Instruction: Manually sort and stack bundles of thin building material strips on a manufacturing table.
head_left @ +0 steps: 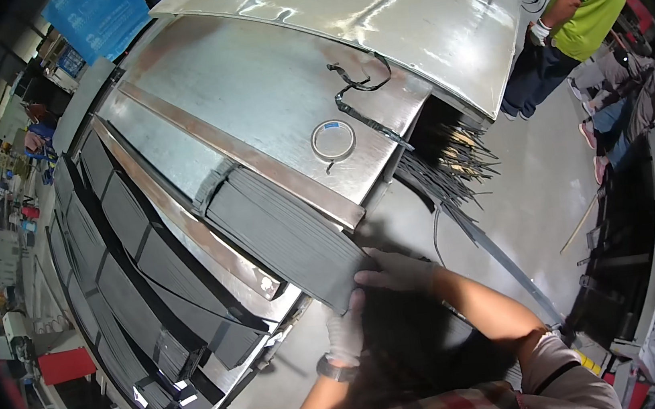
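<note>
A thick bundle of dark grey strips (pixel 290 233) lies across the metal bench, its near end sticking out past the edge toward me. Dark tape binds its far end. My left hand (pixel 347 330), in a pale glove with a dark band at the wrist, grips the near end at its left corner. At the right corner my right hand (pixel 401 269), also gloved, has its fingers bent against the same end. Part of the fingers of both hands is hidden by the bundle or in shadow.
A copper-coloured rail (pixel 240 150) runs beside the bundle. A tape roll (pixel 333 140) and a twisted black strip (pixel 366 115) lie on the bench (pixel 247 68). More bundles (pixel 135 218) are stacked at left; loose strips (pixel 452 162) jut from an opening. A person in a lime shirt (pixel 591 1) stands at far right.
</note>
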